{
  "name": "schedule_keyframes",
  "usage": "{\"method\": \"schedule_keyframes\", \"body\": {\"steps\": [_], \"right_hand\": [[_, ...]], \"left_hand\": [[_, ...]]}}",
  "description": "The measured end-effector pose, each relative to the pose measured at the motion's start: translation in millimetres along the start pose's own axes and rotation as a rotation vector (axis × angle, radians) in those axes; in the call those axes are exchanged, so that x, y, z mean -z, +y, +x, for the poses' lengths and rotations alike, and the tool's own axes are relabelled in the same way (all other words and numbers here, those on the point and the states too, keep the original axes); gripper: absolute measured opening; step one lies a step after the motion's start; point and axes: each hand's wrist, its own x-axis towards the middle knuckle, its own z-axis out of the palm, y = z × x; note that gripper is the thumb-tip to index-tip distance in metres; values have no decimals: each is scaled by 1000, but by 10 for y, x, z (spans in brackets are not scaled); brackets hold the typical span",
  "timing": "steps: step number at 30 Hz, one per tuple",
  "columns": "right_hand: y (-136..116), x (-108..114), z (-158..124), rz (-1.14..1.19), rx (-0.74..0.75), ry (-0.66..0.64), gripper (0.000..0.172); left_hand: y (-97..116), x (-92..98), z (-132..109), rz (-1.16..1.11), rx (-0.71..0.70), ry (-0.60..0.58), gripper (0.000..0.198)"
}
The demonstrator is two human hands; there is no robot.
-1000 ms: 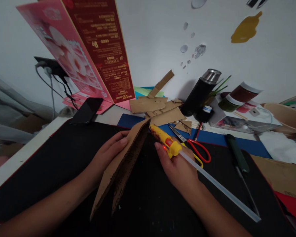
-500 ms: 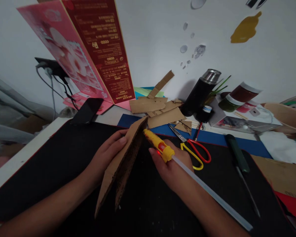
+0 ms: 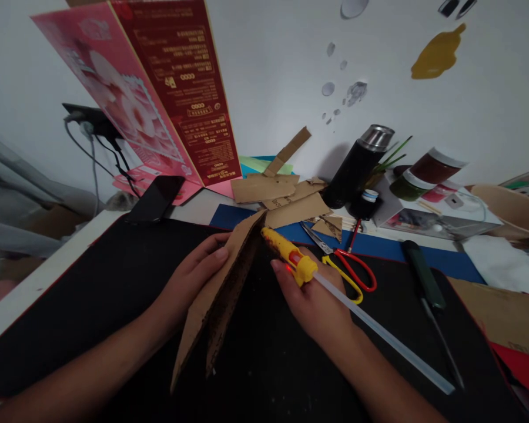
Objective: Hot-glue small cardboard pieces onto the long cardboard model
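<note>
Right hand (image 3: 314,299) gripping yellow glue gun (image 3: 288,257), left hand (image 3: 189,282) holding folded cardboard (image 3: 218,294), capped black flask (image 3: 357,165) behind.

Both forearms are bare from the lower frame edge to the wrist: no sleeve, cuff, glove, watch, bracelet or ring in view. The left hand (image 3: 189,282) presents its back and knuckles to the camera, with a short, unpainted nail visible on the fingertips (image 3: 221,254). The right hand (image 3: 315,299) likewise presents its back; its nails cannot be made out.
</note>
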Motion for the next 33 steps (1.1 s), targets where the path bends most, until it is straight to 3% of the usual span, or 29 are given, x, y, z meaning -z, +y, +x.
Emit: {"method": "schedule_keyframes", "body": {"steps": [4,16,22,33], "right_hand": [[-1,0,6,-1,-7,7,34],[-14,-36,-13,-37,36,-42,33],[-30,-43,-36,-12,59,-97,35],[-28,-39,-30,18,37,-74,32]], "left_hand": [[43,-31,-38,7,9,23,48],[26,4,-13,53,41,6,59],[-74,66,86,-33,43,11,51],[-71,41,77,-118,61,-4,43]]}}
